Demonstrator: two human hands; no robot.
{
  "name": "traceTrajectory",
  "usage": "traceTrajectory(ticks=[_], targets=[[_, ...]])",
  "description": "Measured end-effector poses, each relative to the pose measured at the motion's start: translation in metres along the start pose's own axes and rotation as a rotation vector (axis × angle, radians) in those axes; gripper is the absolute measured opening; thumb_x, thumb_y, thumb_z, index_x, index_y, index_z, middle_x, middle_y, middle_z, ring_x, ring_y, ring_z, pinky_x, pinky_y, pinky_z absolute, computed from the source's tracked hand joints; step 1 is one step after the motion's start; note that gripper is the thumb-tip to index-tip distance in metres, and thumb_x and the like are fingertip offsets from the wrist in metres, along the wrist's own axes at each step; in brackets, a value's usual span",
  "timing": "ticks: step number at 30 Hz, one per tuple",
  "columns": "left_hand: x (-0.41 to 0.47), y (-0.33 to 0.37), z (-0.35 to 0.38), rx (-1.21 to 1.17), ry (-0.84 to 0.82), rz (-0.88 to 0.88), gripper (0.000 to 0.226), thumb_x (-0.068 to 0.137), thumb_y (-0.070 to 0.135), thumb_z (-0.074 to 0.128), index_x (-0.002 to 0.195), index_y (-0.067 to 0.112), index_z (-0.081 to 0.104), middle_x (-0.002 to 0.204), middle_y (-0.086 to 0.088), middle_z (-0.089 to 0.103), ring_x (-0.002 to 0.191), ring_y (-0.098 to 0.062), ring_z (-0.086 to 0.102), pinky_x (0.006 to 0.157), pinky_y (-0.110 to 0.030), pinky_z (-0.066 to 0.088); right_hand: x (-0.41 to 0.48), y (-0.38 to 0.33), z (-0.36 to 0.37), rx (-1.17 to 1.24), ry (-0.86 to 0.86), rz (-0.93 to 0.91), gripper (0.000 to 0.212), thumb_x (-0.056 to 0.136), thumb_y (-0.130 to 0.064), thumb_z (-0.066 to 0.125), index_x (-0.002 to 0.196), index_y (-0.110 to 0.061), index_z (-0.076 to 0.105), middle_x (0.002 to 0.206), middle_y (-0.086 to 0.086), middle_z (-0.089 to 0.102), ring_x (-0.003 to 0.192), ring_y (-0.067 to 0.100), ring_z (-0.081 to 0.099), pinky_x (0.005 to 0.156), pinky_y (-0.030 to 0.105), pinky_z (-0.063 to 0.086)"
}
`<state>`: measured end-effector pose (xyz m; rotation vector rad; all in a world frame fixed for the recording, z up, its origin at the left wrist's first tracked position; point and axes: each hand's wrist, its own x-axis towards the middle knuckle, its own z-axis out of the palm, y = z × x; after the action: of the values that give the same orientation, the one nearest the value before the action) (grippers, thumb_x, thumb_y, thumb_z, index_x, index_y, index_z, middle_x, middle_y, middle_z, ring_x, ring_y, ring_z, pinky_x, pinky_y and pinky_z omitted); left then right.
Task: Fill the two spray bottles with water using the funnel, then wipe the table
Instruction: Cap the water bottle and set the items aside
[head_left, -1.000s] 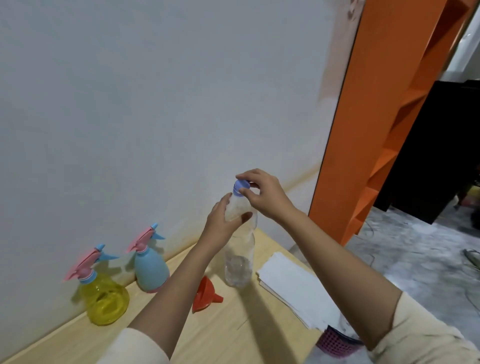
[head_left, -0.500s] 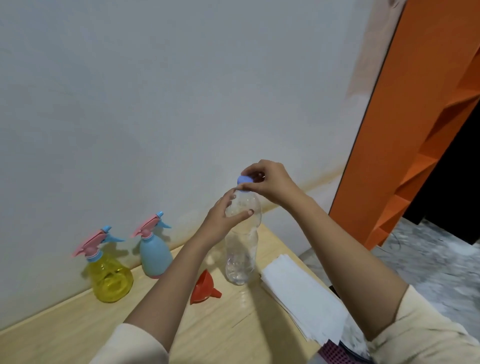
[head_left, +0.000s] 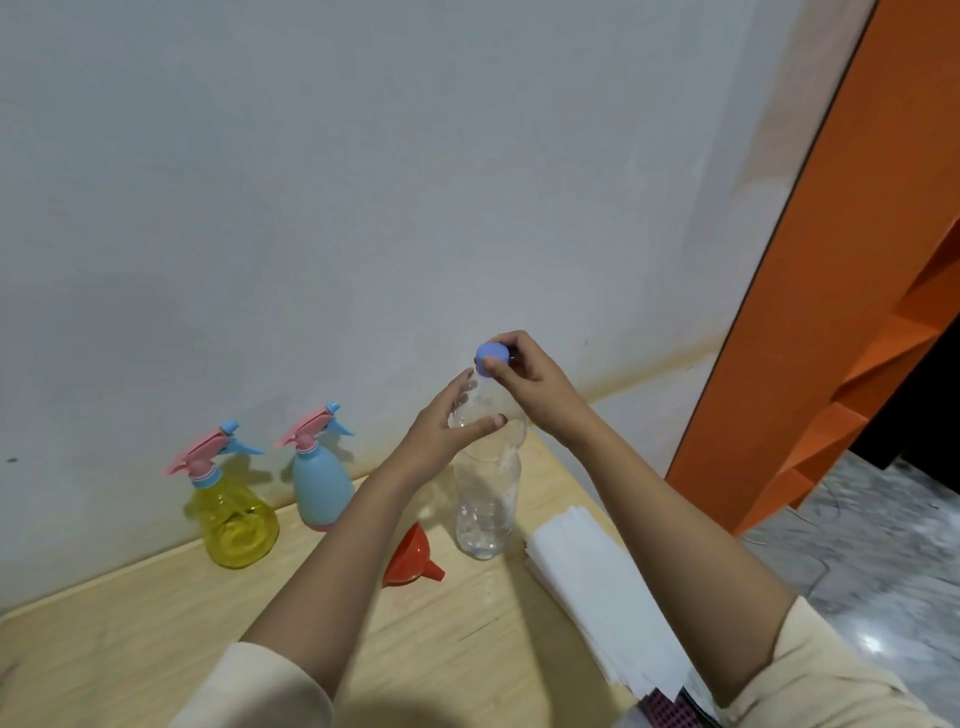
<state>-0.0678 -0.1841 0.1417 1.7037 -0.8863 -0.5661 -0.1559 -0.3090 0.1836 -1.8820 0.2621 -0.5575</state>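
A clear plastic water bottle (head_left: 488, 499) stands upright on the wooden table (head_left: 156, 649), with a little water at its bottom. My left hand (head_left: 447, 431) grips its upper part. My right hand (head_left: 530, 384) pinches the blue cap (head_left: 491, 357) at the bottle's top. A yellow spray bottle (head_left: 234, 514) and a blue spray bottle (head_left: 319, 478), both with pink and blue trigger heads, stand by the wall at the left. An orange funnel (head_left: 410, 558) lies on its side between the blue spray bottle and the water bottle.
A stack of white paper towels (head_left: 602, 587) lies at the table's right edge, over a pink basket (head_left: 665, 712). The white wall runs behind the table. An orange shelf unit (head_left: 857, 312) stands to the right, above a grey floor.
The view has shifted left and down, so the table shows more. Both hands stay on the water bottle, and the right hand's fingers have turned around the cap.
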Motion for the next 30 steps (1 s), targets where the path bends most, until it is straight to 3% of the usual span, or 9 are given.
traceTrajectory(ticks=[6,9,12,16,22,26,30], targets=[[-0.006,0.000,0.003,0.004,0.033,0.009,0.076,0.083,0.035,0.069,0.147,0.027,0.030,0.150,0.008,0.036,0.138,-0.007,0.032,0.107,-0.026,0.029,-0.004,0.004,0.014,0.090,0.044,-0.030,0.020,0.093,-0.027,0.056,0.107,-0.015,0.048,0.092,-0.010,0.053,0.080,-0.001,0.052,0.081,0.019,0.043],[-0.008,-0.001,0.005,-0.013,0.070,-0.007,0.076,0.083,0.035,0.069,0.147,0.023,0.030,0.150,0.006,0.036,0.138,-0.010,0.033,0.109,-0.028,0.031,-0.006,0.004,0.014,0.150,-0.029,-0.009,0.025,0.097,-0.032,0.046,0.121,-0.024,0.049,0.116,-0.010,0.054,0.105,0.003,0.053,0.091,0.014,0.040],[-0.013,-0.004,0.008,-0.055,0.090,-0.044,0.077,0.082,0.036,0.068,0.146,0.023,0.028,0.150,0.004,0.037,0.138,-0.011,0.034,0.110,-0.031,0.031,-0.008,0.005,0.010,0.155,-0.075,0.018,0.034,0.100,-0.034,0.037,0.130,-0.022,0.048,0.132,-0.005,0.051,0.118,0.002,0.046,0.086,-0.003,0.034],[-0.014,-0.003,0.011,-0.051,0.102,-0.052,0.078,0.082,0.036,0.069,0.147,0.022,0.027,0.149,0.003,0.038,0.137,-0.012,0.035,0.112,-0.032,0.031,-0.007,0.008,0.011,0.162,-0.001,-0.008,0.028,0.099,-0.027,0.043,0.120,-0.013,0.053,0.119,-0.004,0.056,0.106,0.002,0.051,0.087,0.003,0.039],[-0.015,-0.002,0.013,-0.059,0.110,-0.053,0.075,0.084,0.034,0.067,0.147,0.021,0.028,0.147,0.003,0.039,0.136,-0.012,0.036,0.108,-0.028,0.031,-0.003,0.009,0.015,0.163,0.074,-0.046,0.014,0.092,-0.020,0.058,0.104,-0.014,0.052,0.097,-0.008,0.057,0.087,0.003,0.055,0.084,0.018,0.045],[-0.016,0.001,0.016,-0.037,0.110,-0.040,0.073,0.085,0.033,0.066,0.146,0.021,0.028,0.149,0.003,0.037,0.137,-0.013,0.035,0.103,-0.024,0.030,-0.004,0.007,0.015,0.108,0.140,-0.092,0.026,0.086,-0.020,0.066,0.097,-0.011,0.045,0.088,-0.008,0.053,0.068,-0.009,0.050,0.067,0.011,0.041],[-0.016,0.001,0.017,-0.039,0.107,-0.040,0.072,0.085,0.032,0.066,0.146,0.022,0.028,0.150,0.002,0.036,0.137,-0.014,0.035,0.104,-0.025,0.031,-0.009,0.009,0.015,0.139,0.094,-0.062,0.019,0.093,-0.026,0.056,0.104,-0.014,0.046,0.096,-0.008,0.053,0.082,-0.003,0.052,0.077,0.014,0.042]])
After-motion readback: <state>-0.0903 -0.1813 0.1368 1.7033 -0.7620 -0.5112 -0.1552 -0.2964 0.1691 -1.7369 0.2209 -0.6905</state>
